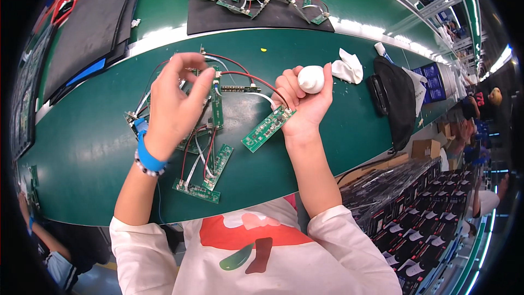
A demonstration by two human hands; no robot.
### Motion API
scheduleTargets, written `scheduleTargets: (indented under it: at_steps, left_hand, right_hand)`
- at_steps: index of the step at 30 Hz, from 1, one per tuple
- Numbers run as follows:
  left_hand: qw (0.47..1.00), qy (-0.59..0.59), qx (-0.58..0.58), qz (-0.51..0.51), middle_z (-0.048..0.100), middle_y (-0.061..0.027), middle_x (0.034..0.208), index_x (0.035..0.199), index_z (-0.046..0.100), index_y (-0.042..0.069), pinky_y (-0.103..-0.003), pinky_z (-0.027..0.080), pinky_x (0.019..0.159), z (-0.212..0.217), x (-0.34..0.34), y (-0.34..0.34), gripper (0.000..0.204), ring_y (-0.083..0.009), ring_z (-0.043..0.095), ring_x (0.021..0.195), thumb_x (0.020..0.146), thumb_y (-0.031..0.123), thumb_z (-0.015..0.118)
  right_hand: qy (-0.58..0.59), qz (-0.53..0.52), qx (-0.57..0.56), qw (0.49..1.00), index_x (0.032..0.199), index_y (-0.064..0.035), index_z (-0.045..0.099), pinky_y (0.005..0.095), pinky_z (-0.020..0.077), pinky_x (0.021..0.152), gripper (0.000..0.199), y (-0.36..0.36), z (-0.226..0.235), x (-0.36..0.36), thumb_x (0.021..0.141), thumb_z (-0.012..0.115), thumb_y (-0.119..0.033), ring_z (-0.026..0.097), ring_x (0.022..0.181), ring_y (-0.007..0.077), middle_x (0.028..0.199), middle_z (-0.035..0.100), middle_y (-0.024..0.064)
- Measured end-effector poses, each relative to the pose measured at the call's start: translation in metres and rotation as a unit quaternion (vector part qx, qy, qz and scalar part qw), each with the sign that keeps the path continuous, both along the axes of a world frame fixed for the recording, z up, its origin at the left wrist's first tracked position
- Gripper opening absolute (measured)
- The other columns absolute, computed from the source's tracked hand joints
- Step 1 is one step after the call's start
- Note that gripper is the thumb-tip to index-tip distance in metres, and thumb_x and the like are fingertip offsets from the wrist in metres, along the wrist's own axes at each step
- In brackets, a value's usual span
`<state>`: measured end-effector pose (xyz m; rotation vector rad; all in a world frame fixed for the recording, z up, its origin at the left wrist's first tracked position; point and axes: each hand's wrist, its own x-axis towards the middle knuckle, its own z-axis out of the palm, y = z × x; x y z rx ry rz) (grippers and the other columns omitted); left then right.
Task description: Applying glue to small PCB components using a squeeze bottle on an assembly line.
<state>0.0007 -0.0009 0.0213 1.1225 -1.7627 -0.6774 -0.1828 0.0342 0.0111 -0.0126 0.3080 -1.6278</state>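
My right hand (pixel 305 104) grips a small white bottle (pixel 311 78) and a narrow green circuit board (pixel 268 128) at once; red and white wires run from the board toward the left. My left hand (pixel 176 104), with a blue wrist strap (pixel 146 155) and a bead bracelet, hovers over a cluster of green circuit boards (pixel 210 169) joined by red and white wires on the green table (pixel 82 147). Its fingertips pinch at the wires near another narrow board (pixel 217 108).
A dark mat (pixel 218 19) at the far side carries several more wired boards. A white cloth (pixel 348 67) and a black bag (pixel 396 101) lie to the right. Stacked black boxes (pixel 415 213) fill the lower right. Other people's arms show at both edges.
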Motion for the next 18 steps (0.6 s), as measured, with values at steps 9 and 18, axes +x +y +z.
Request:
scheduleTargets:
  at_steps: [9, 18]
  left_hand:
    - [0.919, 0.141, 0.322, -0.176, 0.055, -0.0026, 0.079, 0.097, 0.052, -0.002, -0.017, 0.041, 0.053, -0.006, 0.007, -0.009, 0.024, -0.0048, 0.050, 0.065, 0.079, 0.014, 0.052]
    - [0.887, 0.214, 0.353, -0.206, 0.057, -0.0035, 0.080, 0.097, 0.052, -0.001, -0.017, 0.043, 0.055, -0.001, 0.005, -0.002, 0.024, -0.0070, 0.053, 0.067, 0.079, 0.014, 0.054]
  right_hand:
    - [-0.033, 0.030, -0.040, 0.998, 0.064, -0.0007, 0.048, 0.0208, 0.0167, 0.031, 0.048, -0.005, -0.008, -0.003, 0.077, 0.047, -0.048, 0.019, 0.038, 0.0077, 0.046, 0.029, 0.0001]
    - [0.389, -0.324, -0.148, 0.849, 0.073, -0.0015, 0.049, 0.0350, 0.0394, 0.068, 0.048, 0.002, 0.003, -0.020, 0.082, 0.037, -0.047, 0.041, 0.047, 0.0129, 0.061, 0.047, 0.0071]
